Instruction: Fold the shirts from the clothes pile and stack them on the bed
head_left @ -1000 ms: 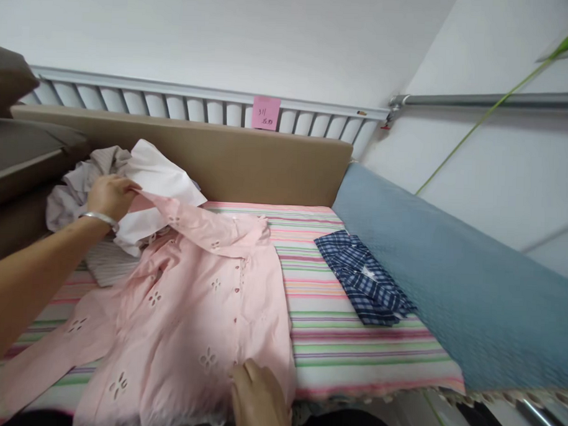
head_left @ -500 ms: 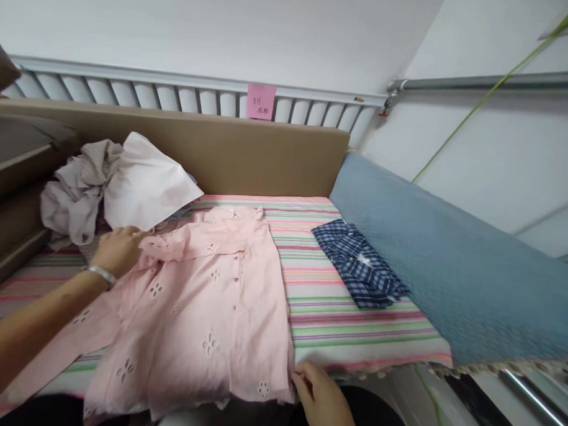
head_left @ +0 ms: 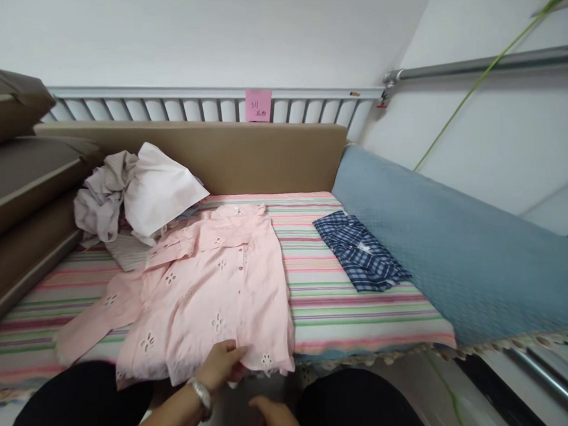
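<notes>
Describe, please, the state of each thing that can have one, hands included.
Pale pink cloth blouse with cut-out flowers: spread front up, one sleeve folded across
Dark blue plaid cloth garment: folded
White cloth: loosely heaped
Pale grey cloth: crumpled
Multicoloured striped sheet: spread out
Square pink paper note: upright, written on
Left hand: closed on the blouse
Right hand: off the blouse, partly out of frame

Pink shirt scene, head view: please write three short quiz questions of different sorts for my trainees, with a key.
1. True or false: the blue checked cloth lies apart from the pink shirt.
2. The left hand is nearest the shirt's: A) collar, B) cuff, C) lower hem.
3. What colour is the paper note?

Key: 1. True. 2. C. 3. Pink.
</notes>
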The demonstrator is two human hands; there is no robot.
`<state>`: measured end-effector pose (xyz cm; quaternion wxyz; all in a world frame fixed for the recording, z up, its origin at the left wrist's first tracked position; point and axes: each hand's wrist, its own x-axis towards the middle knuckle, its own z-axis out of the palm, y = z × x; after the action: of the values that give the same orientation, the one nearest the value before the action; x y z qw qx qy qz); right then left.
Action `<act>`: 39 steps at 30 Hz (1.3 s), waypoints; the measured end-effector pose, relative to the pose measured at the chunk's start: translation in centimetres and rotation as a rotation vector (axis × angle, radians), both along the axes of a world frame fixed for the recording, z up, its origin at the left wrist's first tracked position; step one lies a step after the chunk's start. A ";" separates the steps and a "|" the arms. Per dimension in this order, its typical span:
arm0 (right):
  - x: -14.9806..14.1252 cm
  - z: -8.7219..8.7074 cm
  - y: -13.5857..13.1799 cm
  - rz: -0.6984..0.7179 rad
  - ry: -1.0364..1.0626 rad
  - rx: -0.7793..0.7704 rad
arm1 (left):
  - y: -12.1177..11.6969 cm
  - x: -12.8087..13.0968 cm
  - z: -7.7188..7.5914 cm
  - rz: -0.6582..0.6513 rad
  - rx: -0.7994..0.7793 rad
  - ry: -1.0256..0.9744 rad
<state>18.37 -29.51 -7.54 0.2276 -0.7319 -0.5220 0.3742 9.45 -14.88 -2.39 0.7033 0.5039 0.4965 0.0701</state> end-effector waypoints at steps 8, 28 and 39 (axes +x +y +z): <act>4.3 6.1 -0.6 -0.497 -0.080 0.413 | -1.3 2.3 4.8 0.037 -0.060 -0.297; 7.6 7.2 -4.4 -0.417 -0.580 -0.225 | -3.9 4.1 2.3 0.056 -0.204 -0.219; 7.2 11.2 1.9 -0.236 -0.583 0.227 | -2.9 3.8 -2.0 -0.094 -0.017 -0.071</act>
<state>25.58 -27.59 3.69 0.1906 -0.8335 -0.5152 0.0594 13.30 -17.76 -4.37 0.7273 0.5179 0.4476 0.0503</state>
